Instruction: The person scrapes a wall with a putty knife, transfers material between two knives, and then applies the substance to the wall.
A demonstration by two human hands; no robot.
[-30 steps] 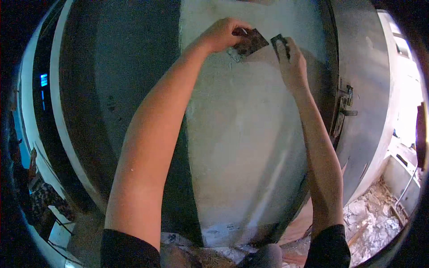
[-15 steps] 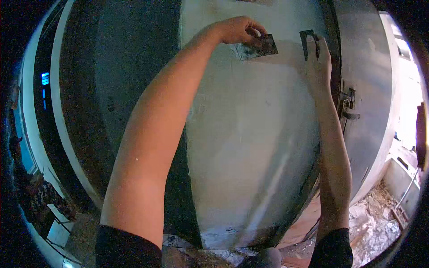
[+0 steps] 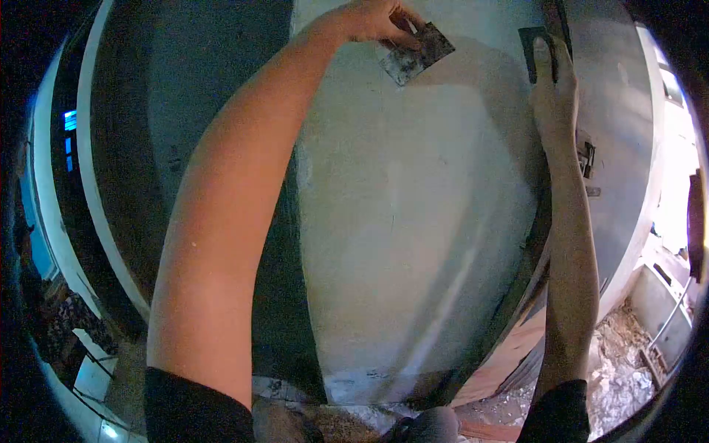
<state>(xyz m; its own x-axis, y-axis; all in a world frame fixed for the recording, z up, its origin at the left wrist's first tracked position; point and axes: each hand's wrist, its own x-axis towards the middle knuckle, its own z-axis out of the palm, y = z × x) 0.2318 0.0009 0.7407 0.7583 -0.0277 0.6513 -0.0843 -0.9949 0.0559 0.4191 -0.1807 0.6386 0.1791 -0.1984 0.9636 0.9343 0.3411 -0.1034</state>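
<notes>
My left hand (image 3: 380, 22) is closed on a thin rectangular putty scraper (image 3: 419, 55) with pale smears across its dark face. This scraper is tilted, one corner pointing down, in front of the upper part of a pale, smooth panel (image 3: 391, 192). Further right, my right hand (image 3: 555, 74) grips a dark, flat scraper (image 3: 530, 52), the thumb lying along its face. That scraper is at the panel's upper right edge, beside the dark upright strip. Both arms reach up.
A grey door (image 3: 617, 111) with a latch and handle (image 3: 588, 159) stands at the right, partly behind my right forearm. Dark panelling (image 3: 214, 96) borders the pale panel on the left. Debris (image 3: 620, 376) litters the floor at lower right.
My right hand has moved right and slightly up with its scraper, towards the panel's edge. The left hand has shifted up and left, and its scraper has turned to a steeper slant.
</notes>
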